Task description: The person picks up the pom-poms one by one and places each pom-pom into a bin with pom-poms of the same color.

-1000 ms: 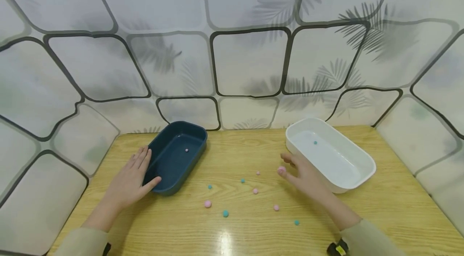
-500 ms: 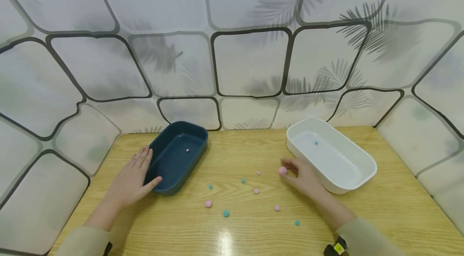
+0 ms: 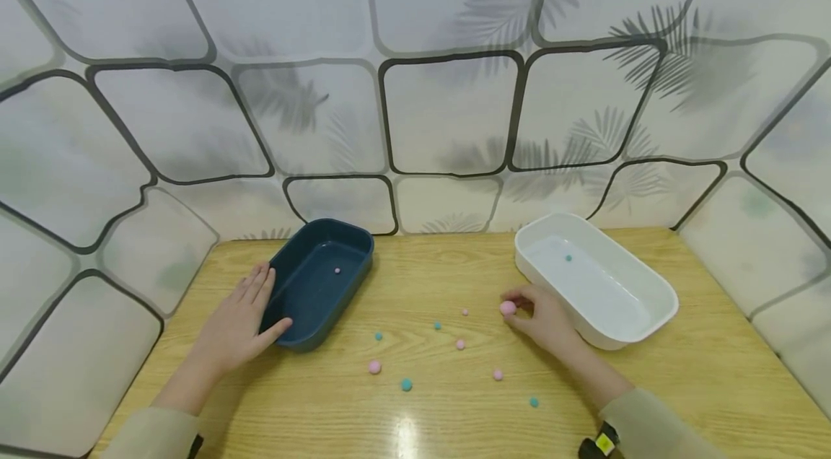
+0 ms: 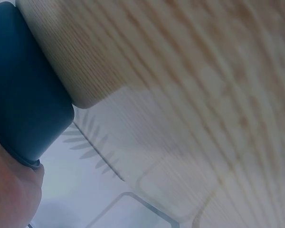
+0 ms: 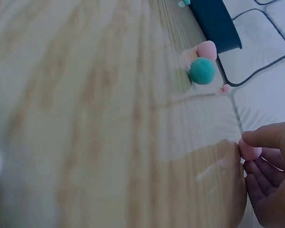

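Note:
My right hand [image 3: 548, 322] pinches a pink ball [image 3: 508, 308] between thumb and fingers, beside the left wall of the white dish [image 3: 604, 293]. The right wrist view shows that pink ball [image 5: 250, 150] at the fingertips. Laid along the left side of the dark blue dish [image 3: 308, 304], my left hand [image 3: 230, 333] has straight fingers on the rim and its thumb at the near end. One small pink ball [image 3: 337, 271] lies in the blue dish. The white dish contains one small teal ball [image 3: 568, 258].
Several pink and teal balls lie scattered on the wooden table [image 3: 428, 257] between the dishes, including a larger pink ball [image 3: 374, 367], a larger teal ball [image 3: 406, 385] and a teal ball [image 3: 534, 402] nearest the front. A patterned backdrop [image 3: 448, 112] surrounds the back and sides.
The fingers of my right hand have come together on the pink ball, which earlier sat at the thumb with the fingers apart. My left hand and both dishes stay in place.

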The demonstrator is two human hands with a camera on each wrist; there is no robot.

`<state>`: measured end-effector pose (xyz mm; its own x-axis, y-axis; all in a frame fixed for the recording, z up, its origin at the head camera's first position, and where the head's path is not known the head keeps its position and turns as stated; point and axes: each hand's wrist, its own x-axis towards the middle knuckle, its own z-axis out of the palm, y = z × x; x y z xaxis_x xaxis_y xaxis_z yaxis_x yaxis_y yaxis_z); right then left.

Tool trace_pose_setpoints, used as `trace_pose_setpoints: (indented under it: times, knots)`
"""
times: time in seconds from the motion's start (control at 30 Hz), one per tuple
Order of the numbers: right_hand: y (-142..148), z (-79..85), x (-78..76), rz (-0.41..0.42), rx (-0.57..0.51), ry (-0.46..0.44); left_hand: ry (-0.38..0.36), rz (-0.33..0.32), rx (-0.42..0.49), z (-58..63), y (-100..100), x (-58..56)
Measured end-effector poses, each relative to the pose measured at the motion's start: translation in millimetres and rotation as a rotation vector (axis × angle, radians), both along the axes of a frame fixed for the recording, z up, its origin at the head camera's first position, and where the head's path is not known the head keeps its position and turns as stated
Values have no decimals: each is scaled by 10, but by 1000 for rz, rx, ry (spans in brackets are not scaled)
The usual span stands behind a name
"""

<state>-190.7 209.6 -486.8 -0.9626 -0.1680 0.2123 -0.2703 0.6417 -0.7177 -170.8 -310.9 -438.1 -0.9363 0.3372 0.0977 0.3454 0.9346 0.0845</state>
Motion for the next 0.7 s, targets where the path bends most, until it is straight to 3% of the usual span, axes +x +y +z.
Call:
trace_pose_setpoints:
  times: [0.37, 0.7]
  knots:
    - [-17, 69, -62, 2, -25, -57, 29, -10, 37, -42, -7, 3]
    - [-230, 269, -161, 10, 20, -126, 25, -9, 35, -42, -13, 10]
